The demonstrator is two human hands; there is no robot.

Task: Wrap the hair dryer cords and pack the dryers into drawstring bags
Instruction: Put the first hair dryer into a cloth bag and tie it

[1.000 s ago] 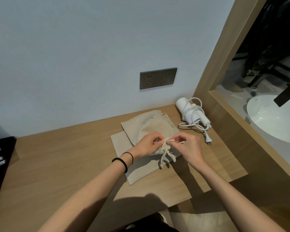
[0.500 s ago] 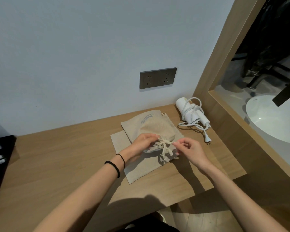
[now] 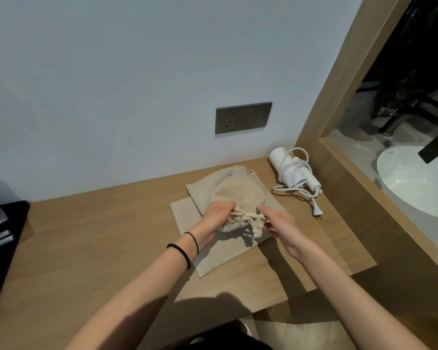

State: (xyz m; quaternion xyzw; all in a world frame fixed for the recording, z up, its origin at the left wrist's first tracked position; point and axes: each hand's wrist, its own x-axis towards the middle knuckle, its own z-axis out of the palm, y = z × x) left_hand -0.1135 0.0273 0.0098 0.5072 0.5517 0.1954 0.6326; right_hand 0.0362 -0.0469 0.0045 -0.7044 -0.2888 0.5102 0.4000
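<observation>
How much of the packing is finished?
Done: one bag bulges full, with its mouth gathered. In hand: the left hand grips its neck and the right hand is at the drawstring, probably tying it. Left: the white dryer, already wrapped, lies outside, and the flat bag underneath looks empty.

Bags and dryer on the desk (image 3: 99, 236).
The full bag (image 3: 234, 193) lies on the flat bag (image 3: 220, 256); left hand (image 3: 216, 214) and right hand (image 3: 280, 223) flank its near end. The dryer (image 3: 295, 173) lies to their right, its plug (image 3: 317, 212) nearer; the socket (image 3: 243, 117) is behind.
</observation>
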